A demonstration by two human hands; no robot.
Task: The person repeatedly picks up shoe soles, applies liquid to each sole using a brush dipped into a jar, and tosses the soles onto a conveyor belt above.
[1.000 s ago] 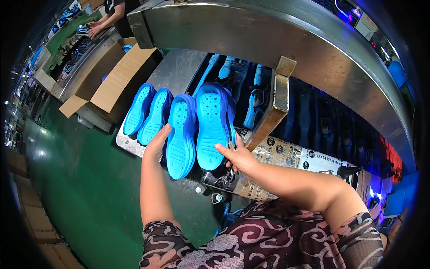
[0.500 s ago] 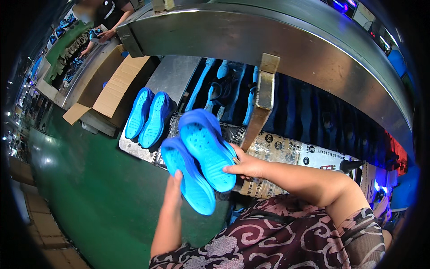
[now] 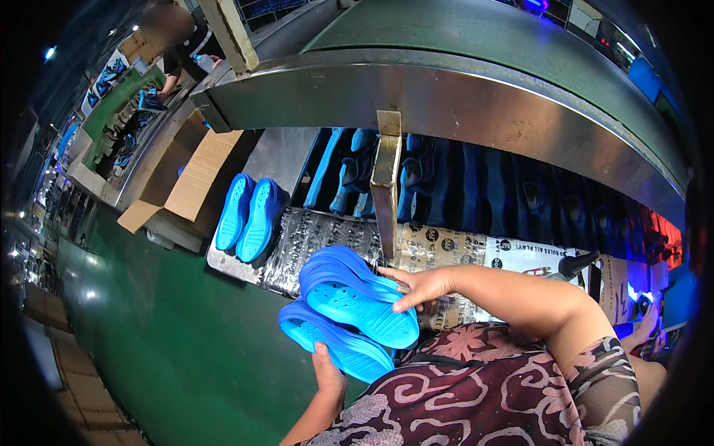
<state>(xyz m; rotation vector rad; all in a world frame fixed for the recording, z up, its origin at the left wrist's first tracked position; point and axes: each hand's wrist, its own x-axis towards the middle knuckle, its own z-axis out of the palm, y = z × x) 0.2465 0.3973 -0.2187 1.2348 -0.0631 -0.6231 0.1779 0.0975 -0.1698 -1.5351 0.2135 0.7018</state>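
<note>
Two bright blue shoe soles with darker blue rims are held out before my body. The upper sole [image 3: 364, 306] shows a pattern of small holes at its heel, and my right hand [image 3: 425, 287] pinches its near end with the thumb on top. Just below, overlapping it, lies the other sole [image 3: 338, 349]. My left hand [image 3: 327, 372] grips that one by its lower edge, thumb up and the other fingers hidden beneath. A similar pair of blue soles [image 3: 255, 219] rests side by side on the metal table's left end, beyond my hands.
A steel conveyor frame [image 3: 312, 95] with an upright post [image 3: 386, 186] crosses ahead. Dark blue soles [image 3: 476, 186] stand in rows beneath it. The bench edge is wrapped in printed tape [image 3: 439, 241]. An open cardboard box [image 3: 197, 178] stands left; a co-worker [image 3: 182, 56] is farther back.
Both soles have come down and nearer my body, turning flatter, with my hands still on them. The view has shifted, so the bench things appear lower. The co-worker's arms have moved.
</note>
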